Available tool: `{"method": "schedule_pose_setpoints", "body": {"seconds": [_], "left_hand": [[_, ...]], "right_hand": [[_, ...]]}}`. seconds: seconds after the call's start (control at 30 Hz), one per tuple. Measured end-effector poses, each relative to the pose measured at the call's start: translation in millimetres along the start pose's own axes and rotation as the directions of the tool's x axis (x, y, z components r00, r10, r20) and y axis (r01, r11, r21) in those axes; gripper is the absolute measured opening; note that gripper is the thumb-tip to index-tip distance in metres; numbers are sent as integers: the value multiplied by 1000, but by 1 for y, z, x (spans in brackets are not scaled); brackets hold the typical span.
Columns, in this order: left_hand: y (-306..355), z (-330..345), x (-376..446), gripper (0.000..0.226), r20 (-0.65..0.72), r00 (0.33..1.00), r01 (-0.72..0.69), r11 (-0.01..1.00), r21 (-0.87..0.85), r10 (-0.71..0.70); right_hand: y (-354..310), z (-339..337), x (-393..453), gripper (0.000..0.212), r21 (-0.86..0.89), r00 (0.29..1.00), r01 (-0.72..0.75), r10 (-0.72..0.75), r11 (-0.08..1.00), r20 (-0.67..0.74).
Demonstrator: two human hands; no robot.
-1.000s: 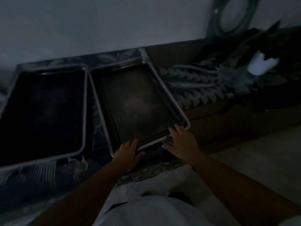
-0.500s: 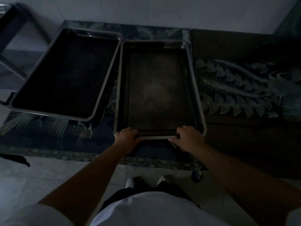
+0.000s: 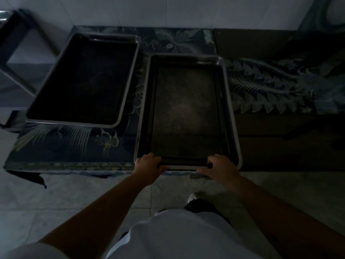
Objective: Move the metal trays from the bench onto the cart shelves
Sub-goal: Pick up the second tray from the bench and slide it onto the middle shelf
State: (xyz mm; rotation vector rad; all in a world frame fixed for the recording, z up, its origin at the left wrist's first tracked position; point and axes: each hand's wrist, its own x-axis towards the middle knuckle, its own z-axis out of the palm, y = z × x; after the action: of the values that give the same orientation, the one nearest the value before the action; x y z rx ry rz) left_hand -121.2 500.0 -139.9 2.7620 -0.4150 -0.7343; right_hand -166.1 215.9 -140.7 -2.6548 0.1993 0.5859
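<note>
Two rectangular metal trays lie on a low bench (image 3: 61, 150) covered with a dark patterned cloth. The right tray (image 3: 186, 109) has a dull worn bottom, and its near edge juts past the bench's front edge. My left hand (image 3: 148, 166) grips that near rim at its left end. My right hand (image 3: 219, 166) grips the same rim at its right end. The left tray (image 3: 84, 79) sits farther back and to the left, untouched. The room is dim.
A dark metal frame (image 3: 16, 53), perhaps a cart or stand, is at the far left by the white wall. The bench continues right under more patterned cloth (image 3: 270, 88). Tiled floor lies below me, with my shoe (image 3: 193, 197) near the bench.
Both hands closed around the right tray's near rim. The tray has slid toward me, and its near end now overhangs the bench front. My view swung left and downward.
</note>
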Motion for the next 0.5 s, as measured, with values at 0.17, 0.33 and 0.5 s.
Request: {"method": "schedule_pose_setpoints", "body": {"seconds": [0.17, 0.33, 0.5], "left_hand": [[3, 6, -23, 41, 31, 1000, -3, 999, 38, 2], [6, -9, -15, 52, 144, 988, -72, 991, 113, 55], [-5, -59, 31, 59, -126, 992, -3, 994, -112, -11]], "right_hand": [[-4, 10, -26, 45, 32, 998, -51, 50, 998, 46], [-11, -5, -26, 63, -234, 998, -69, 70, 970, -1], [3, -47, 18, 54, -63, 953, -53, 31, 997, -301]]}}
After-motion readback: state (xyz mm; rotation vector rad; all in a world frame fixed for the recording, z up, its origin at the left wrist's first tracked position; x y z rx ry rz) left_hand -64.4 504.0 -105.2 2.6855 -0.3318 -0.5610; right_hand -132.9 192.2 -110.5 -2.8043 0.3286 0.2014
